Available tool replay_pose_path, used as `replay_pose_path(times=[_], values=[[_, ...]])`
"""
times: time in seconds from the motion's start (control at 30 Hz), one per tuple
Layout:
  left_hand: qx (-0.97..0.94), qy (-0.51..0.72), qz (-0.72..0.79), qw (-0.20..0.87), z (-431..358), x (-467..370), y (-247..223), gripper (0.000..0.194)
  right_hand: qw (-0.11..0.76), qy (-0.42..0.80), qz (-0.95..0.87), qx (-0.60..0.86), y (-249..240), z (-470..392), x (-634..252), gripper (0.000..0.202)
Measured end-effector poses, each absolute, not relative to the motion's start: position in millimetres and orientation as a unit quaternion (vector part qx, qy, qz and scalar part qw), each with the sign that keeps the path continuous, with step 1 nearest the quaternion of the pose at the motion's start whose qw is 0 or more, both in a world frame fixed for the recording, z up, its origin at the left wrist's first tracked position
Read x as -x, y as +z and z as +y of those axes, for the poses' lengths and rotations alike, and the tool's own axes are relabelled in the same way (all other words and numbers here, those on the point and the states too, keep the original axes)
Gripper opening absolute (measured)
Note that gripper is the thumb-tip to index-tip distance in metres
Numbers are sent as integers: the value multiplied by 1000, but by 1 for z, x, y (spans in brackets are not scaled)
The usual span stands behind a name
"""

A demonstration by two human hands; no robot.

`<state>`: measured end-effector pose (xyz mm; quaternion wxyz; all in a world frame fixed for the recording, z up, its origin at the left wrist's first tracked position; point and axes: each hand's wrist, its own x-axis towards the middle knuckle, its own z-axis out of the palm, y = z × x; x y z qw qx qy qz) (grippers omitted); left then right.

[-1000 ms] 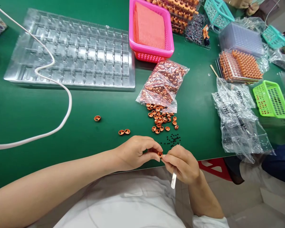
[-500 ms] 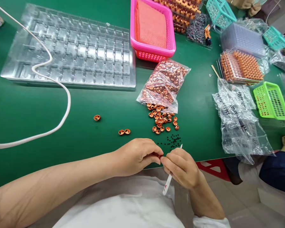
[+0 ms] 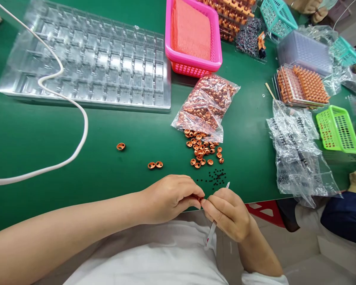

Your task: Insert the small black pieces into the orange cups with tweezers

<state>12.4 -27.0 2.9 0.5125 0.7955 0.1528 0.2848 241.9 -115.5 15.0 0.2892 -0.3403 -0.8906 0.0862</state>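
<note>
Left hand (image 3: 172, 201) pinches a small copper-coloured part (image 3: 200, 199), mostly hidden, between fingertips; the right hand (image 3: 229, 213), gripping slim white tweezers (image 3: 211, 232), is close against it. Tiny black round pieces (image 3: 218, 177) dot the green tabletop (image 3: 130, 128) just beyond the right hand.

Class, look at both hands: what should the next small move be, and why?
Perhaps the right hand should press gently at the small copper-coloured cup while the left hand pinches it: both hands meet there, and the white tweezers point away from it.
</note>
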Motion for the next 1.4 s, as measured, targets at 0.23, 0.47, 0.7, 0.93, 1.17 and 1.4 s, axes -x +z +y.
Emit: replay_pose_path(times=[0.23,0.47,0.7,0.93,1.17,1.4], values=[[-803,288,152,499,-30,-12,1,14,272,132,-890,342,20,-114,-241,30],[-805,273,157,504,-30,-12,2,18,272,112,-896,333,20,-111,-239,27],[-805,265,166,504,-30,-12,3,21,269,118,-894,339,22,-109,-239,27],[-799,253,175,517,-30,-11,1,21,261,123,-893,344,18,-108,-240,27],[-795,260,172,520,-29,-13,1,18,262,130,-893,343,18,-107,-240,22],[-788,241,177,538,-29,-12,2,17,223,148,-898,350,27,-101,-235,17]])
